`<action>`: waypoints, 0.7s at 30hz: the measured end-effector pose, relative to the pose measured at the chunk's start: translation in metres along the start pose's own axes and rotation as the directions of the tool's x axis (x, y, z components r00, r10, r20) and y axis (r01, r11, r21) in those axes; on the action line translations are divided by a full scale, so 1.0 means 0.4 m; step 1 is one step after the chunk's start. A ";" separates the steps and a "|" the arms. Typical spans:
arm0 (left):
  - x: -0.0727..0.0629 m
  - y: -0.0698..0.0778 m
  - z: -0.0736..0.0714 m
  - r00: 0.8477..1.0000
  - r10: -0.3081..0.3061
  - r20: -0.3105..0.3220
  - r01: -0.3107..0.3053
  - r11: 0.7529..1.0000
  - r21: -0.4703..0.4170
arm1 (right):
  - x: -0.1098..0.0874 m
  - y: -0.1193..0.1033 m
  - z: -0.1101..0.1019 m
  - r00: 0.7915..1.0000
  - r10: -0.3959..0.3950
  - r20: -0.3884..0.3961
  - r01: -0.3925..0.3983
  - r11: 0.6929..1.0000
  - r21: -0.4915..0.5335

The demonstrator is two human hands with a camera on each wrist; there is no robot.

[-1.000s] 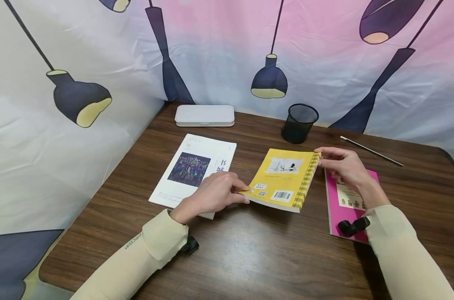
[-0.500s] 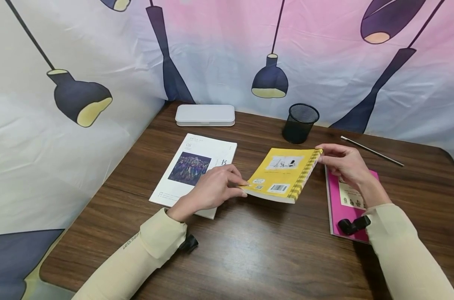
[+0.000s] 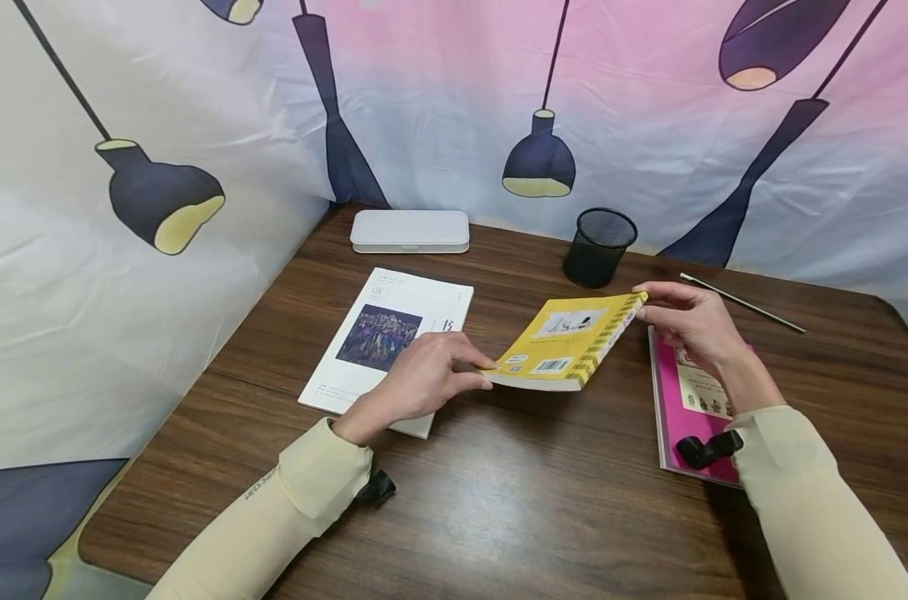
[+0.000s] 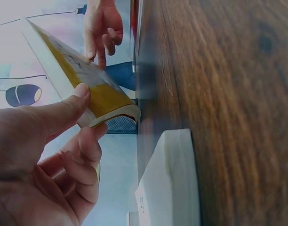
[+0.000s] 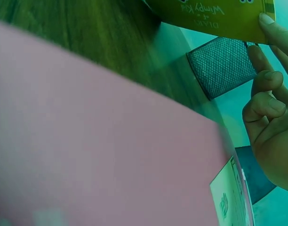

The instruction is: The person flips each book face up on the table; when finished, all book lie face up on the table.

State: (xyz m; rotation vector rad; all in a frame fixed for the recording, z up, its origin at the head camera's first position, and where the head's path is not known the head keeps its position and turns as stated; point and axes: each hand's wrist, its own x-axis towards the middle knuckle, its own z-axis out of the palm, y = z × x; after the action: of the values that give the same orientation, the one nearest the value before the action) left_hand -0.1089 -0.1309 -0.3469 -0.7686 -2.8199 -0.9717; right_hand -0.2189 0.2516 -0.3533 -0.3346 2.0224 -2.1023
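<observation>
Both hands hold a yellow paperback book (image 3: 566,333) above the table, tilted so its spine side on the right is higher. My left hand (image 3: 431,372) pinches its near left corner between thumb and fingers, as the left wrist view also shows on the book (image 4: 104,96). At the far right corner, by the plaid spine, my right hand (image 3: 697,325) grips with thumb and fingertips. Under the left hand lies a white book (image 3: 382,333) with a dark picture. Beneath the right hand and wrist lies a magenta book (image 3: 675,425), partly covered by them.
A white pencil case (image 3: 409,231) lies at the back left of the wooden table (image 3: 484,517). The black mesh pen holder (image 3: 600,247) stands behind the yellow book. A thin silver rod (image 3: 742,302) lies at the back right. Printed cloth (image 3: 439,108) hangs behind.
The yellow book has tilted further: its near edge has risen and moved away, and its spine edge is higher. Both hands still hold it, the right slightly higher. Other objects stay in place.
</observation>
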 end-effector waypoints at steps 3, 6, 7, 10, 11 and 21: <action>-0.002 -0.001 -0.002 0.999 0.026 -0.023 -0.026 1.000 -0.003 | 0.000 -0.007 0.005 1.000 -0.013 -0.024 0.012 1.000 -0.012; -0.006 -0.002 -0.003 0.997 0.050 -0.050 -0.051 0.999 -0.009 | 0.001 -0.017 0.010 0.999 -0.036 -0.034 0.036 0.999 -0.006; -0.007 -0.003 -0.003 0.997 0.054 -0.056 -0.055 0.998 -0.016 | 0.002 -0.021 0.012 0.998 -0.045 -0.033 0.045 0.999 -0.003; -0.010 -0.006 -0.003 0.995 0.067 -0.072 -0.070 0.997 -0.030 | 0.003 -0.030 0.019 0.997 -0.073 -0.014 0.073 0.997 0.018; -0.011 -0.007 -0.003 0.995 0.071 -0.076 -0.074 0.997 -0.037 | 0.004 -0.033 0.021 0.997 -0.076 -0.007 0.077 0.997 0.029; -0.010 -0.005 -0.004 0.989 0.079 -0.127 -0.093 0.990 -0.108 | 0.009 -0.051 0.036 0.987 -0.158 -0.013 0.159 0.979 0.126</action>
State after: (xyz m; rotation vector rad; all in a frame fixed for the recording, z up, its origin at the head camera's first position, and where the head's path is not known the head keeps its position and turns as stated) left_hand -0.1064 -0.1350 -0.3474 -0.8052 -2.6240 -1.1318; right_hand -0.2179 0.2376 -0.3323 -0.4863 1.9093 -2.3131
